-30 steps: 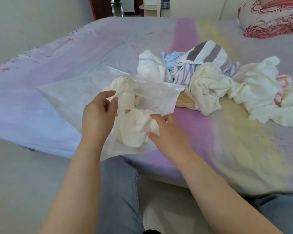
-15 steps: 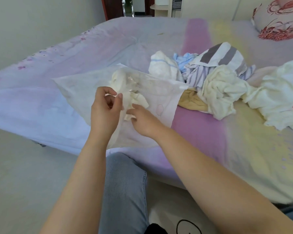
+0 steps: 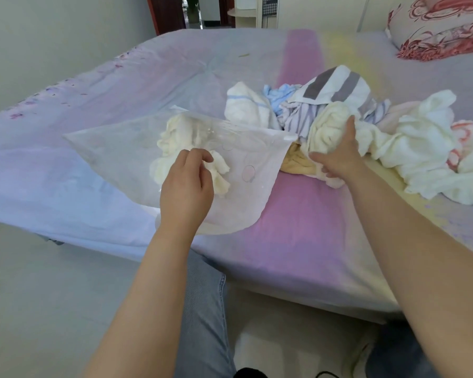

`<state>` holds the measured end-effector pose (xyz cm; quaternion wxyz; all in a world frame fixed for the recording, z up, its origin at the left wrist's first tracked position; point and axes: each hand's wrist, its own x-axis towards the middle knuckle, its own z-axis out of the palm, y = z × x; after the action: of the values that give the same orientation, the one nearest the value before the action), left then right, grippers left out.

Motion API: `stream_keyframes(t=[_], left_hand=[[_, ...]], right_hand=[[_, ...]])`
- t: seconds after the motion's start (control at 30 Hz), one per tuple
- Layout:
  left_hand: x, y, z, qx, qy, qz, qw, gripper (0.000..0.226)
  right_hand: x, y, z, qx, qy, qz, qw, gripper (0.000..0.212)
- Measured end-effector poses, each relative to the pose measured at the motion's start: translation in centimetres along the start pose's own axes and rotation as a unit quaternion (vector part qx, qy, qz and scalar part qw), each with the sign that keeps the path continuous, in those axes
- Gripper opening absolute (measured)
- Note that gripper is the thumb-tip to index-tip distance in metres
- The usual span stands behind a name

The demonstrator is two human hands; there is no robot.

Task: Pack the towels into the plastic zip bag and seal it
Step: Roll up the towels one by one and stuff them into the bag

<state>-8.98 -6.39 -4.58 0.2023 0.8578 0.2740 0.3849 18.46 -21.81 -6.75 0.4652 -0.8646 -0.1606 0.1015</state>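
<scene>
While our left hand (image 3: 186,184) pinches the zip bag (image 3: 246,170), one cream towel (image 3: 175,137) inside, our right hand (image 3: 336,156) grasps another towel (image 3: 328,124); the pile (image 3: 421,137) and sealing remain.

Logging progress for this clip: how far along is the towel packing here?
Early. One cream towel sits inside the plastic zip bag, whose mouth the left hand holds. The right hand grips a second cream towel from the pile. Several towels remain on the bed; the bag is unsealed.
</scene>
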Motion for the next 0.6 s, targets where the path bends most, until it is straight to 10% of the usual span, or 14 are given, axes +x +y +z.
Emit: stream_keyframes(t=[0.1, 0.33, 0.6], left_hand=[[-0.2, -0.1, 0.3, 0.011, 0.003, 0.009, 1.0, 0.036], [-0.8, -0.5, 1.2, -0.02, -0.051, -0.004, 0.998, 0.078], [-0.9, -0.3, 0.4, -0.103, -0.066, -0.032, 0.992, 0.084]], right_hand=[[0.3, 0.8, 0.1, -0.129, -0.087, -0.035, 0.987, 0.091], [-9.0, -0.2, 0.9, -0.205, 0.026, -0.146, 0.967, 0.04], [-18.5, -5.1, 1.6, 0.124, -0.116, -0.222, 0.96, 0.024]])
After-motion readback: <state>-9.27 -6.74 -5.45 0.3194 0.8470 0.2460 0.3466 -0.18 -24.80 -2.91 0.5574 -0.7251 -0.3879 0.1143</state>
